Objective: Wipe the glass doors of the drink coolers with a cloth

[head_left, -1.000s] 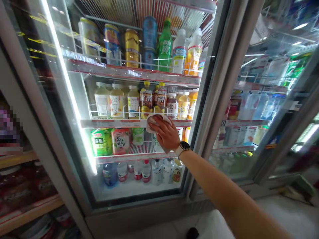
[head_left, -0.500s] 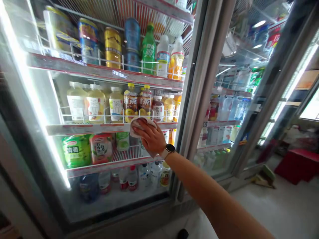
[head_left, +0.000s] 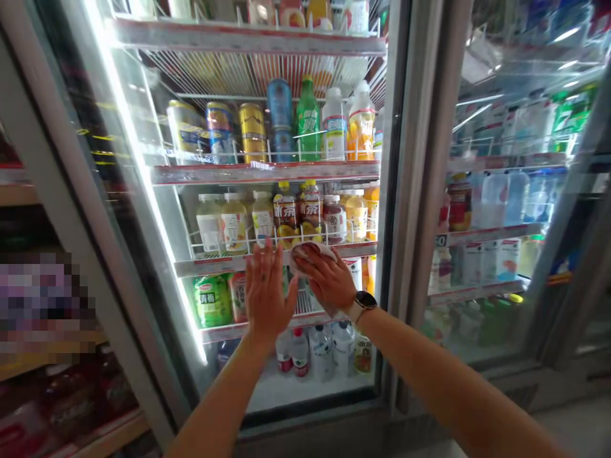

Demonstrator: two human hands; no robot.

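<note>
At the far left, a wooden shelf (head_left: pixel 109 432) carries packaged goods, partly pixelated. Compared with the earlier view, the left hand (head_left: pixel 267 292) has now entered the picture. It is open, fingers upright and slightly spread, with the palm side flat against the glass door (head_left: pixel 162 210) of a drinks cooler, just beside the right hand (head_left: pixel 324 278). The view has also shifted back, so a further shelf shows along the top of the door.

The right hand presses a bunched white cloth (head_left: pixel 312 256) against the glass, with its fingers curved over the cloth. The cloth sits level with the shelf edge (head_left: pixel 229 264), in front of the bottled tea (head_left: pixel 286 213) and just above a green-labelled drink (head_left: pixel 212 300). A round-faced wristwatch (head_left: pixel 365 302) sits on the right wrist. Further right, a metal door frame (head_left: pixel 420 191) separates this door from the next cooler door (head_left: pixel 496 210), with more bottles behind its glass.
</note>
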